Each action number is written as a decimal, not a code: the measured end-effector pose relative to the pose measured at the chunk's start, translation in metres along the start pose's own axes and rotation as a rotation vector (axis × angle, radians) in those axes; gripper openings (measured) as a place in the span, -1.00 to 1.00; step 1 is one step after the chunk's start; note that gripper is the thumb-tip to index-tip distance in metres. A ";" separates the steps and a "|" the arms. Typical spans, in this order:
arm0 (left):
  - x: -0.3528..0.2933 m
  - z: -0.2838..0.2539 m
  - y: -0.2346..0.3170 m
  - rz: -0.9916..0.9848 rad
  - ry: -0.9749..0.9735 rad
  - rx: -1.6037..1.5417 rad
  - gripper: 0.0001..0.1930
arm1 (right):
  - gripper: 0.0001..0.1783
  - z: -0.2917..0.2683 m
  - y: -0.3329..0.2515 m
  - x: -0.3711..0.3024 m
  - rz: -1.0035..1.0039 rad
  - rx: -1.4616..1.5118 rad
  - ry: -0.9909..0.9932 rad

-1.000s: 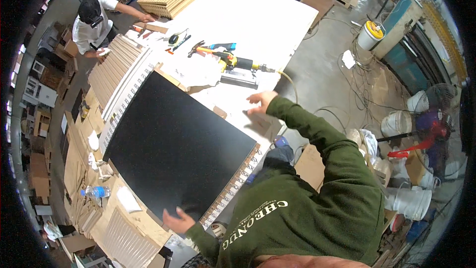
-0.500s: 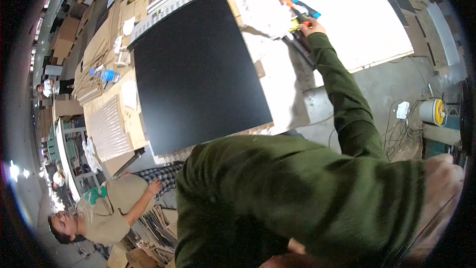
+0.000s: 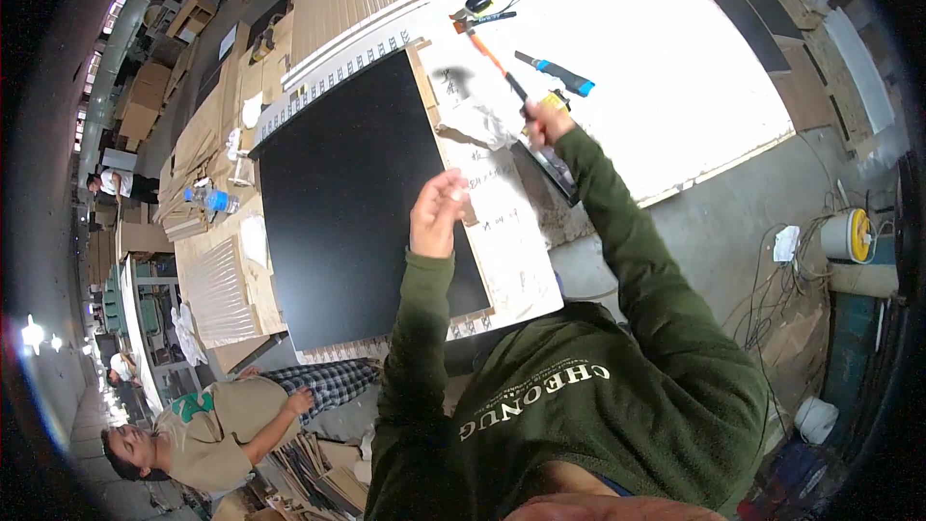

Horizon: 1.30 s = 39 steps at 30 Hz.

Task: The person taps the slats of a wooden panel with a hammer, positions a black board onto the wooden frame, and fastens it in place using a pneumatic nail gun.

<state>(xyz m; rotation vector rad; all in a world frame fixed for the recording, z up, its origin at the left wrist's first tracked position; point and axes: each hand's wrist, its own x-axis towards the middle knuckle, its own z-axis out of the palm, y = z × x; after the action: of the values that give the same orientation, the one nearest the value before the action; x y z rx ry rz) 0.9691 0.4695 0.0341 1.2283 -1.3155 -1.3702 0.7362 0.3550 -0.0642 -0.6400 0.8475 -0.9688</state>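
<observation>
My right hand is closed around the dark grip of a hammer with an orange handle, its head toward the far side of the white work surface. A blue-and-black utility knife lies just beyond that hand, beside a small yellow item partly hidden by it. Over the right part of a large flat black panel, my left hand is raised with fingers curled into a pinch. Whatever is between those fingertips, if anything, is too small to make out.
Crumpled white plastic and a long black object lie near my right hand. A tape measure sits farther back. A water bottle rests left of the panel. Another person stands at the lower left.
My left arm has swung from across the lower right to over the black panel. My right hand has moved left with the hammer. The view has shifted slightly.
</observation>
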 end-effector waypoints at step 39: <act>0.162 -0.164 -0.045 -0.167 0.565 1.158 -0.76 | -0.31 0.119 0.125 0.050 -0.370 -1.257 0.300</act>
<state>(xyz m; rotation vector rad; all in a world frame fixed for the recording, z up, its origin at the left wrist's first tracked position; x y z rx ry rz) 1.1083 0.2881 -0.0191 2.2902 -1.6034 -0.1610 0.9077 0.3759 -0.1162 -1.7954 1.6461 -0.7763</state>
